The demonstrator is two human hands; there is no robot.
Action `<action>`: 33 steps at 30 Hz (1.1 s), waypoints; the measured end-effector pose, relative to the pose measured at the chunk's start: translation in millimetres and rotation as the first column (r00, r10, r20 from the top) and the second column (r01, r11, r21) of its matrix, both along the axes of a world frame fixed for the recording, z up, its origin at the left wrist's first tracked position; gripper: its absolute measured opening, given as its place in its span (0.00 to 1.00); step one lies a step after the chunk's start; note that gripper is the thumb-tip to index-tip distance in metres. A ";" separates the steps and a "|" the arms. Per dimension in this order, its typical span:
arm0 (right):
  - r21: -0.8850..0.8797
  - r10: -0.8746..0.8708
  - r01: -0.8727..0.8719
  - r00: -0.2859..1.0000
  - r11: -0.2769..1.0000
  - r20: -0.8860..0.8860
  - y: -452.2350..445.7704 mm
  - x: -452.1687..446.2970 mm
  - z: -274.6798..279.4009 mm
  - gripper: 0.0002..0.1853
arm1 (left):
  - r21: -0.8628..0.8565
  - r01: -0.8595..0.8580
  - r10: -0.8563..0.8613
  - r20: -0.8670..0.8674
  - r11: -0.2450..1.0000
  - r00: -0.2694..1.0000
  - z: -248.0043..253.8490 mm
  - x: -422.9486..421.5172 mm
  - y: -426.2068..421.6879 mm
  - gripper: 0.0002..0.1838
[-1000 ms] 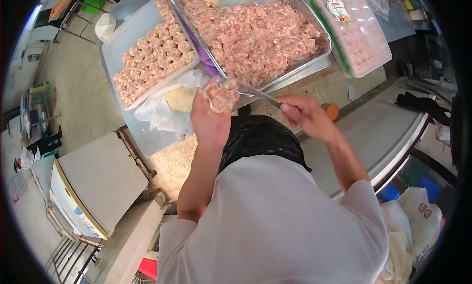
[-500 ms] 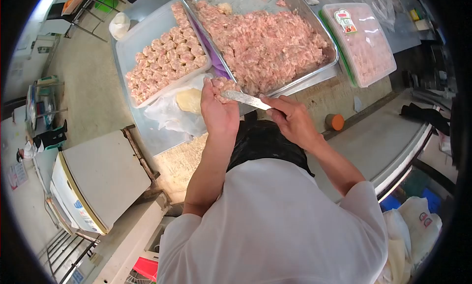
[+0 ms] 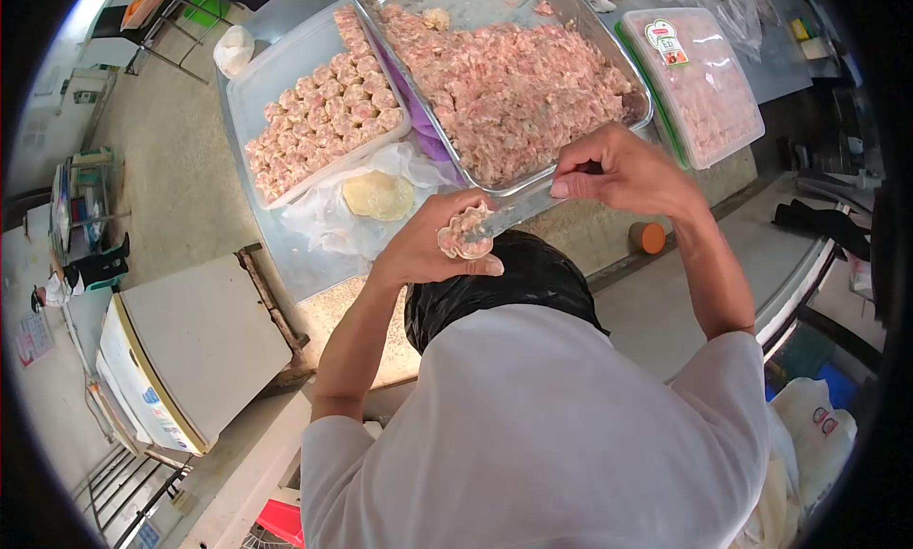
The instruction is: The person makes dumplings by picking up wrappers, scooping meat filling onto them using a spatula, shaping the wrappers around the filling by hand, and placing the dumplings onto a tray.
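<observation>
My left hand (image 3: pixel 423 240) is curled round a shumai dumpling (image 3: pixel 466 233), its frilled wrapper edge open upward and pink minced filling showing. A flat metal spreading knife (image 3: pixel 525 210) is pinched in my right hand (image 3: pixel 632 173), its blade blurred, with the tip at the filling. Beyond my hands, a steel tray (image 3: pixel 499 186) holds a large heap of minced meat (image 3: pixel 533 88). Round pale wrappers (image 3: pixel 378 196) lie on a plastic bag (image 3: pixel 314 216) left of my left hand. Rows of shaped dumplings (image 3: pixel 333 102) fill much of a clear plastic container (image 3: pixel 276 59).
A lidded plastic box (image 3: pixel 699 93) of pink contents stands right of the tray. Purple material (image 3: pixel 433 142) lies between container and tray. An orange-topped round object (image 3: pixel 649 237) sits near the table's front edge. A white refrigerator-like cabinet (image 3: pixel 200 340) is at lower left.
My left hand has turned and closed round the dumpling, moving slightly right and nearer to me. My right hand has moved right and up with the knife. More of the wrappers shows.
</observation>
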State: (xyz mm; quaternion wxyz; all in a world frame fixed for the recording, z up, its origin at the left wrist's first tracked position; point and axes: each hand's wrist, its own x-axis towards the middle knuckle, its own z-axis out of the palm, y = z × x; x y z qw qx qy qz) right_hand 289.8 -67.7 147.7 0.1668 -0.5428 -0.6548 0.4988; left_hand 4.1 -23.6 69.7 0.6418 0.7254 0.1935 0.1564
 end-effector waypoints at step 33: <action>0.150 -0.451 0.430 0.877 0.890 0.165 -33.0 41.9 -20.2 0.21 | -0.119 -0.496 0.506 0.086 0.860 0.858 -26.0 57.7 30.6 0.33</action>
